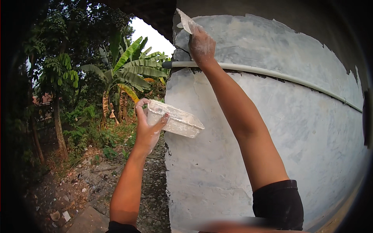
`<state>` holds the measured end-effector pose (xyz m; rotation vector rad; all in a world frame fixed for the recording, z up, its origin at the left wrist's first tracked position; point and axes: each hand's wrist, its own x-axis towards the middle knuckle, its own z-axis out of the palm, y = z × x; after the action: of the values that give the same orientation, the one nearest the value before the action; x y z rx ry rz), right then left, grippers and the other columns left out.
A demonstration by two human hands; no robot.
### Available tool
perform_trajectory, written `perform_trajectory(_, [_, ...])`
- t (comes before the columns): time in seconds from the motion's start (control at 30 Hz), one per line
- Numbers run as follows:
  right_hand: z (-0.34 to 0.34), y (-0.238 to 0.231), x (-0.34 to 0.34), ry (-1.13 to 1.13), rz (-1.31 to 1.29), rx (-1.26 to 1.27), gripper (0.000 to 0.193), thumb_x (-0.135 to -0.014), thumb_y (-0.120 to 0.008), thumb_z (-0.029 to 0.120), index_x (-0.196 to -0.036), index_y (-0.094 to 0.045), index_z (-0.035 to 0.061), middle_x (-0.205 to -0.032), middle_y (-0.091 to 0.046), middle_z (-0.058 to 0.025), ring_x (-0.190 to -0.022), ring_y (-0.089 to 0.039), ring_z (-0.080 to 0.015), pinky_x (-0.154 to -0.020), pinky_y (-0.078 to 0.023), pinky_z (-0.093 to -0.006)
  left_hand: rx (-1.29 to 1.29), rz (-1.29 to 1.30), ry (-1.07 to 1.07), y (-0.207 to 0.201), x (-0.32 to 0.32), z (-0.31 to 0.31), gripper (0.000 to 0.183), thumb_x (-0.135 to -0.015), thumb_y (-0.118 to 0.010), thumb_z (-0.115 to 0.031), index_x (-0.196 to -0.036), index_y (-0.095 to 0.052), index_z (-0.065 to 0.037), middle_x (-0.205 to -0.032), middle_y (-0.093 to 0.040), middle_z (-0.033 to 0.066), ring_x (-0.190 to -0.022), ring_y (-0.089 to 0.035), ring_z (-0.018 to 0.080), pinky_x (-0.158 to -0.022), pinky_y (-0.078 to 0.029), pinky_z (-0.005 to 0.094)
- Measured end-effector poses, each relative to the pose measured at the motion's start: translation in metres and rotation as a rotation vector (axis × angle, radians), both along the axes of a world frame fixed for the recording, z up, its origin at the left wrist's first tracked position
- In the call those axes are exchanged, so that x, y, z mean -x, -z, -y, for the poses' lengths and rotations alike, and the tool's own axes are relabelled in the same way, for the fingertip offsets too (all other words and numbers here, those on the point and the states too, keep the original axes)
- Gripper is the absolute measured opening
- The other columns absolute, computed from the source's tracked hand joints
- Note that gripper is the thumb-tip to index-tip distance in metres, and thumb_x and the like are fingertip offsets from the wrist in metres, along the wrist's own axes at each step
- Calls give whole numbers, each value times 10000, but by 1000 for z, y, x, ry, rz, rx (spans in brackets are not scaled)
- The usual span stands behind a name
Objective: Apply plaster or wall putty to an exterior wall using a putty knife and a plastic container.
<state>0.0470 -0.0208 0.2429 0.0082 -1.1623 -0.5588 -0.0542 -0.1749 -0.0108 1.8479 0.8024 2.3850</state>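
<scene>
My left hand [149,126] grips the near-left end of a rectangular plaster-smeared tub [176,119], its thumb along the side and its fingers over the rim. The tub is held up in front of the wall's left edge; its contents are hidden. Raised high, my right hand [202,46] is closed round a pale, plaster-coated putty knife [185,21]. Its blade is up against the top left part of the wall [233,163], which carries a patchy whitish coat. The putty knife's handle is hidden in my fist.
A white pipe [272,73] runs along the wall below my right hand, with a dark grey end [167,65] past the corner. Bare darker wall [311,23] lies above the coat. Left of the corner are a banana plant [132,70], a tree trunk [59,124] and stony ground [97,186].
</scene>
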Motion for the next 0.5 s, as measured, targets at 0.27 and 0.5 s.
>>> perform_trajectory(0.27, [1,-38,74,827,460,160,215,-834,-628,176,-1020,-729,140,-1113,-700,-76,-903,-710,-214,-665,-554,-359,34,15,-107,24,41,13,631,-873,-719,-107,-1320,-279,-176,-1211,-469,65,-1094,-501,165,-938,-444,332])
perform_trajectory(0.5, [50,3,89,1046,404,-72,124,-801,-695,182,-898,-762,143,-940,-726,-65,-945,-692,-230,-727,-560,-444,38,107,-203,45,66,39,709,-821,-788,-118,-1313,-277,-124,-1160,-460,83,-1057,-500,176,-921,-453,321])
